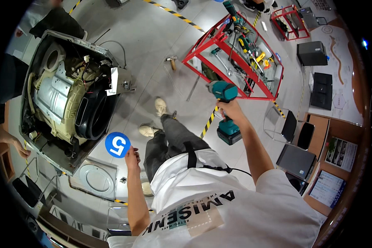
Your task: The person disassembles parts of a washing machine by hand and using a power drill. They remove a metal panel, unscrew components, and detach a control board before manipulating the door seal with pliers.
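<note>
Fingers of my right hand [228, 108] are wrapped tight round the grip of one teal drill [224, 108], its nose pointing left and its battery block hanging below my wrist. My left hand [132, 157] pinches the lower edge of one round blue disc [118, 144] with a white digit on it — thumb and fingertips closed on the rim, holding it flat toward the camera.

Below the disc stand my two pale shoes [153, 120] on the grey floor. To my left lies one opened washer [68, 99], drum and wiring bared, with its round-windowed panel [96, 180] flat on the floor beside it. Another person's hand [18, 149] rests at the washer's far edge.

Ahead of the drill stands one red frame cart [239, 58] loaded with tools; a second, smaller red frame [291, 20] sits farther back. Yellow-and-black tape strips [208, 123] mark the floor — one runs just under my right forearm. One hammer [172, 62] lies near the cart.
</note>
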The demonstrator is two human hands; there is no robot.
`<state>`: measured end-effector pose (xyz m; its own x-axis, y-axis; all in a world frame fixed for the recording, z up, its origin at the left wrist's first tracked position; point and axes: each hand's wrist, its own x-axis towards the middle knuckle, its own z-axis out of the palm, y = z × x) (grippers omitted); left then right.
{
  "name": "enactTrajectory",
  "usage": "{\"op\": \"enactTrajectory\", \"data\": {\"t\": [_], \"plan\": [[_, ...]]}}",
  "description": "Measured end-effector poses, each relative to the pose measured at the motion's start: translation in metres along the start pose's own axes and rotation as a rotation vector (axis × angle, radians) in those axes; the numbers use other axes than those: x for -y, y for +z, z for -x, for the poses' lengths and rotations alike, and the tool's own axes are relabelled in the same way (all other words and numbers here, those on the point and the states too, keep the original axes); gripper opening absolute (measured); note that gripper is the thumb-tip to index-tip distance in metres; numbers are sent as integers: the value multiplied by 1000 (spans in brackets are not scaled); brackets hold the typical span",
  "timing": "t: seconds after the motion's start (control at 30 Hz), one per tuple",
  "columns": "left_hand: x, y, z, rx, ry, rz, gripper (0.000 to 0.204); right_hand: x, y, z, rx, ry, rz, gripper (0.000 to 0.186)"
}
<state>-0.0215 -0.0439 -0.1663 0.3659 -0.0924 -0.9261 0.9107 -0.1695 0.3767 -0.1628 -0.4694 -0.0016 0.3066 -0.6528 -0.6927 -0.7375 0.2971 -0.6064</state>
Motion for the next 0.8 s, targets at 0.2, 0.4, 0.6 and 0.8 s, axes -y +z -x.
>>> {"op": "enactTrajectory", "data": {"t": [0.2, 0.4, 0.6, 0.8], "plan": [[22, 1, -2, 100, -93, 198, 22, -48, -44, -23, 2, 111, 56, 16], [8, 40, 44, 23, -18, 415, 24, -73, -54, -54, 174, 80, 200, 8], [-17, 67, 110, -58, 151, 674, 18, -76, -47, -83, 401, 199, 498, 15], [22, 59, 147, -132, 240, 832, 18, -45, -13, -86, 543, 106, 605, 14]]}}
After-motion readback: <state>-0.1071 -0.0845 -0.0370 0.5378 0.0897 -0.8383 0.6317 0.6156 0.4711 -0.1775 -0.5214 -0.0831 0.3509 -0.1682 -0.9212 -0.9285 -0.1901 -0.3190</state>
